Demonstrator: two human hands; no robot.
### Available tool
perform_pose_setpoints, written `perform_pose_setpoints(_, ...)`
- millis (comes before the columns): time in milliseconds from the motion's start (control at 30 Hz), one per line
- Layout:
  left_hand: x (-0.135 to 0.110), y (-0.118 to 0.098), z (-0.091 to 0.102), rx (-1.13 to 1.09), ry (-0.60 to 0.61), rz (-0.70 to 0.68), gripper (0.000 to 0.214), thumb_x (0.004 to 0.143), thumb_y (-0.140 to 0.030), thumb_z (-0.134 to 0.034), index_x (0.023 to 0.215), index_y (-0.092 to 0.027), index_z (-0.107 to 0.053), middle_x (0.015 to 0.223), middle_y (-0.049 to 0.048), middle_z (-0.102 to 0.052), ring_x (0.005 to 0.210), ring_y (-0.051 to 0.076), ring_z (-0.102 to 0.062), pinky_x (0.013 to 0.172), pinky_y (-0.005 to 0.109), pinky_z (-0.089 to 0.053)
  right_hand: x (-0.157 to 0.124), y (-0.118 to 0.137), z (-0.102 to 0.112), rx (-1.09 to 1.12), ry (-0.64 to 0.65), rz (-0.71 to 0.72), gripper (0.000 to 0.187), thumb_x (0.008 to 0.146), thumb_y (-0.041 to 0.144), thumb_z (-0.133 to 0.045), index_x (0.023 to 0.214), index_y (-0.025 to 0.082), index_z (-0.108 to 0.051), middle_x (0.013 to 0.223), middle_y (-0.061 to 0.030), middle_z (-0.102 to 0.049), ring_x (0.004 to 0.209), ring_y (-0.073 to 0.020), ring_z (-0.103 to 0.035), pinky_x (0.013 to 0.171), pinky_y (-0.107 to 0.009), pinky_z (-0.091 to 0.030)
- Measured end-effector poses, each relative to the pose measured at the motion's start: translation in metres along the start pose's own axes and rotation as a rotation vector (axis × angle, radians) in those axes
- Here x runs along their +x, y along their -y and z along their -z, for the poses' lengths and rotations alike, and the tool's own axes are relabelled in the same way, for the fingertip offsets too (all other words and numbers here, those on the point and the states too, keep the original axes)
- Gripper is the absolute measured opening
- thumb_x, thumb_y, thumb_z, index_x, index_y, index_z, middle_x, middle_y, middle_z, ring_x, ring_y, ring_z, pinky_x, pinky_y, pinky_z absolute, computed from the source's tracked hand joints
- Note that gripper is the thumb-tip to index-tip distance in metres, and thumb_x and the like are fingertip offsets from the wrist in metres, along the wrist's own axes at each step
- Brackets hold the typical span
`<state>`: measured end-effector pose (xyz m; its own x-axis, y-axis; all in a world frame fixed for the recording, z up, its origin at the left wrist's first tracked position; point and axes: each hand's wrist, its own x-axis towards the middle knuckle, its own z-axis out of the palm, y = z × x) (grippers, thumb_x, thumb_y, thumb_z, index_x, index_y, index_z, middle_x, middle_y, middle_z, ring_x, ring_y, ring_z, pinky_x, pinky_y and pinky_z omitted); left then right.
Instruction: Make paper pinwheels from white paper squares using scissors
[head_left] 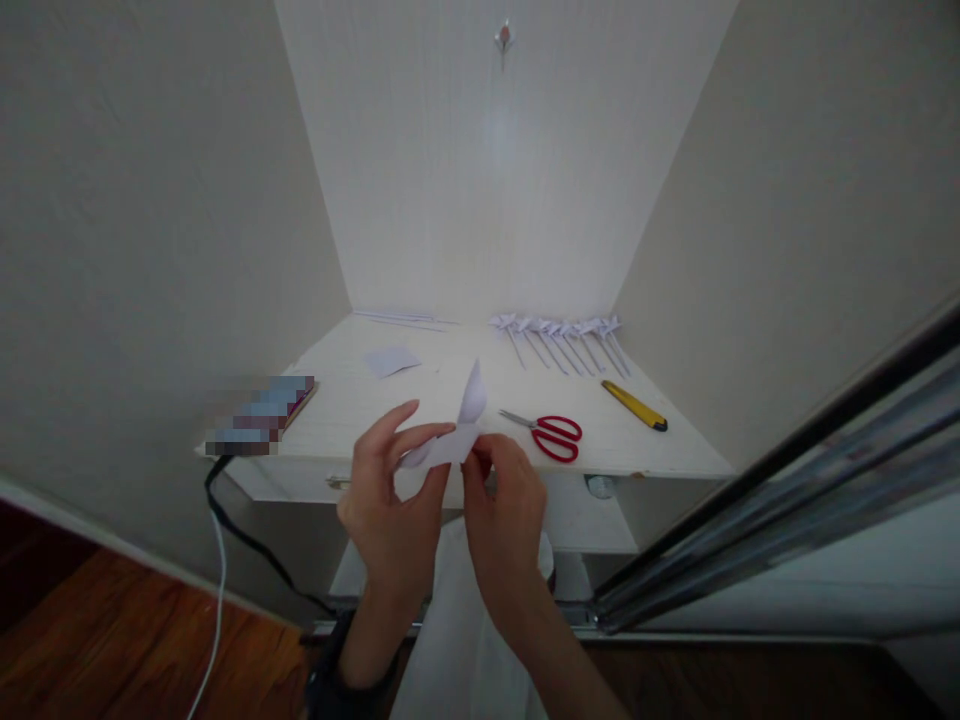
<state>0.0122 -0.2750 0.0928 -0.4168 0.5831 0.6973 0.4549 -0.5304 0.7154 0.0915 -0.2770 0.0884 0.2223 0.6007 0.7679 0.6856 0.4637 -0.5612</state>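
Note:
Between my two hands is a folded piece of white paper, held up in front of the shelf's front edge. My left hand pinches its left part between thumb and fingers. The fingertips of my right hand are closed on its lower right side, and they partly hide it. One paper flap stands upright and another reaches to the left. Scissors with red handles lie just beyond my right hand. A flat square of white paper lies behind my left hand.
Several paper pinwheels on sticks lie in a row at the back right. Thin white paper sticks lie at the back left. A yellow utility knife is on the right, a blurred-out flat object on the left. A black cable hangs down.

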Motion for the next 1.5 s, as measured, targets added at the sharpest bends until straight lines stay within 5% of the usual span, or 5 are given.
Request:
perform_pose_setpoints(300, -0.057, -0.024, 0.028, -0.029, -0.007, -0.096, 0.061, 0.070, -0.008, -0.071, 0.125, -0.020, -0.047, 0.088, -0.0001, -0.070, 0.081, 0.016, -0.069, 0.081, 0.031, -0.051, -0.043, 0.018, 0.061, 0.229, 0.150, -0.295, 0.014, 0.082, 0.014, -0.059, 0.071, 0.017, -0.066, 0.068, 0.0003, -0.063, 0.064, -0.0133, -0.054, 0.061, -0.024, -0.038)
perform_pose_setpoints(567, -0.063, -0.017, -0.036, -0.084, 0.094, -0.070, 0.060, 0.071, -0.010, -0.071, 0.125, -0.022, -0.048, 0.091, 0.0008, -0.068, 0.082, 0.016, -0.069, 0.082, 0.033, -0.053, -0.019, -0.043, 0.074, 0.299, 0.199, -0.407, 0.012, 0.082, 0.016, -0.059, 0.078, 0.014, -0.070, 0.073, -0.0029, -0.068, 0.066, -0.0145, -0.060, 0.063, -0.024, -0.044)
perform_pose_setpoints(933, 0.032, -0.005, -0.145, -0.027, 0.173, 0.252, 0.058, 0.072, -0.014, -0.074, 0.124, -0.026, -0.049, 0.087, -0.0018, -0.071, 0.081, 0.015, -0.070, 0.078, 0.029, -0.053, 0.114, -0.090, 0.029, 0.131, 0.336, -0.701, 0.008, 0.084, 0.021, -0.054, 0.078, 0.019, -0.060, 0.067, -0.0002, -0.069, 0.061, -0.0162, -0.064, 0.059, -0.025, -0.041)
perform_pose_setpoints(1267, 0.112, -0.065, -0.104, 0.234, 0.255, 0.494, 0.060, 0.072, -0.023, -0.074, 0.127, -0.025, -0.049, 0.084, -0.0010, -0.075, 0.079, 0.019, -0.071, 0.071, 0.030, -0.052, 0.171, -0.006, 0.025, 0.019, 0.451, -0.797, 0.013, 0.087, 0.022, -0.047, 0.080, 0.020, -0.058, 0.072, -0.0025, -0.069, 0.065, -0.0183, -0.063, 0.059, -0.026, -0.038)
perform_pose_setpoints(1500, 0.153, -0.051, -0.086, 0.254, 0.332, 0.436, 0.060, 0.077, -0.021, -0.070, 0.131, -0.027, -0.046, 0.090, -0.0017, -0.076, 0.085, 0.017, -0.072, 0.079, 0.029, -0.054, 0.194, 0.017, -0.006, 0.000, 0.470, -0.792, 0.013, 0.084, 0.023, -0.048, 0.074, 0.020, -0.055, 0.068, -0.0049, -0.066, 0.062, -0.0198, -0.059, 0.057, -0.027, -0.033)
